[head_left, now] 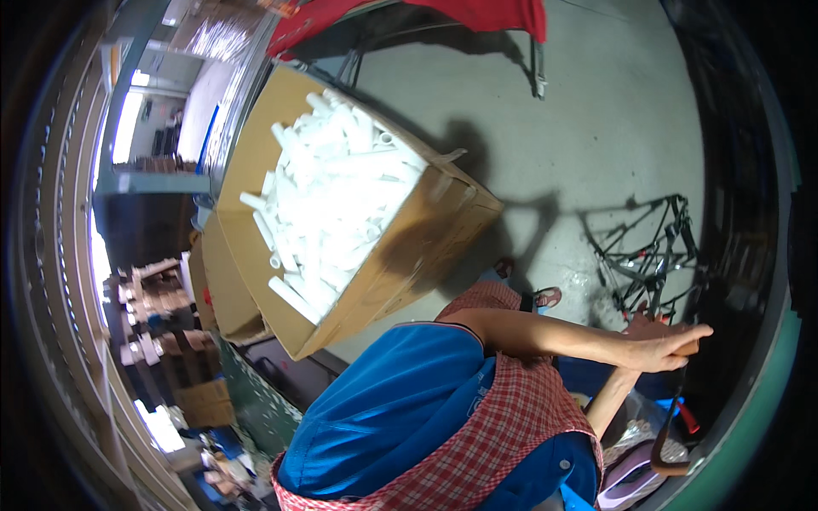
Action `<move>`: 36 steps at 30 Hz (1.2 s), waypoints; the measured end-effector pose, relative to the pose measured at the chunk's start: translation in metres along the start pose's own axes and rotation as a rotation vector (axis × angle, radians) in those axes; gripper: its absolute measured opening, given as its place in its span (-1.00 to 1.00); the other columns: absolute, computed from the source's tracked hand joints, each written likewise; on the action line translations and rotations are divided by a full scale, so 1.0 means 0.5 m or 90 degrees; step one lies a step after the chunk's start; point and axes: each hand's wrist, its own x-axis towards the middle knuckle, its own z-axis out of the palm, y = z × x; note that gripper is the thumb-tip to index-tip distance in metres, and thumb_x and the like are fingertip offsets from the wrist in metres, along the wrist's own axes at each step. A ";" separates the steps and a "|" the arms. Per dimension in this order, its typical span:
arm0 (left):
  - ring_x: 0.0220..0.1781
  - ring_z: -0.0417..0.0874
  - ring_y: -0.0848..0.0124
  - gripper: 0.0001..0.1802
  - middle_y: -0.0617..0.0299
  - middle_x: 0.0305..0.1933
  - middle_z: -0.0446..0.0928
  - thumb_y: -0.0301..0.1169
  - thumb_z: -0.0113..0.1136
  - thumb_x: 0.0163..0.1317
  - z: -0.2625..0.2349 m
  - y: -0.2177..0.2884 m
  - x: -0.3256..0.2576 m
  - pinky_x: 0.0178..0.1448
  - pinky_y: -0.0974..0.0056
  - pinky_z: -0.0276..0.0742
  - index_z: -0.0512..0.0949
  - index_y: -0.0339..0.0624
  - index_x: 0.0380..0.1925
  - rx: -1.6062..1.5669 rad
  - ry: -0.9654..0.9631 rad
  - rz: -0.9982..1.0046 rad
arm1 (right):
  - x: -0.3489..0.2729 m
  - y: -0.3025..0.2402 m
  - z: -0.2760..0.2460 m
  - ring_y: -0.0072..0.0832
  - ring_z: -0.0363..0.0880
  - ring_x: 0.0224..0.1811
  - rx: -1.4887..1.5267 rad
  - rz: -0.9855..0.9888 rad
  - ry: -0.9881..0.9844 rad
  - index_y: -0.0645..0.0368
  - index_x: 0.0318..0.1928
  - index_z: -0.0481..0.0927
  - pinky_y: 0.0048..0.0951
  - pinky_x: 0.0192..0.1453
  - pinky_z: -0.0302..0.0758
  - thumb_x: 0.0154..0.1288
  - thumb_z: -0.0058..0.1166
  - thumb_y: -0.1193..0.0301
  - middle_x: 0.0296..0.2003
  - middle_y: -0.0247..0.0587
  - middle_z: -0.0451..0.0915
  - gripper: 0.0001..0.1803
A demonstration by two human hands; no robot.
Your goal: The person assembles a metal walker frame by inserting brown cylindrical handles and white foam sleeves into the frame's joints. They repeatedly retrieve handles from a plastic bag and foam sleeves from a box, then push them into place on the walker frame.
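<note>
My left hand (665,350) reaches out at the right, its arm crossing over my right forearm (612,402). One finger points outward; the others curl round a small tan piece (687,347) whose kind I cannot make out. Just beyond, my right hand (645,322) is mostly covered by the left, and its grip does not show. Both hands are at the near end of a black bicycle frame (656,255), a set of thin tubes with small red marks. Whether either hand touches the frame is hidden.
A large open cardboard box (426,243) full of white tubes (332,196) stands at the centre left. Red cloth (494,17) drapes over a metal stand at the top. Below my hands are a brown hooked handle (671,466) and a red-tipped tool (687,418). Shelving (153,183) lines the left.
</note>
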 end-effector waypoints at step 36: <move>0.10 0.50 0.10 -0.01 -0.04 0.10 0.43 -0.43 0.38 -0.14 -1.179 -0.177 -0.373 0.21 0.20 0.42 0.11 -0.10 0.37 0.456 0.152 -0.137 | -0.007 -0.001 -0.084 -0.68 0.28 -0.55 0.055 -0.196 0.181 0.27 0.16 0.36 -0.56 -0.52 0.27 0.44 -0.08 0.08 -0.51 -0.51 0.35 -0.48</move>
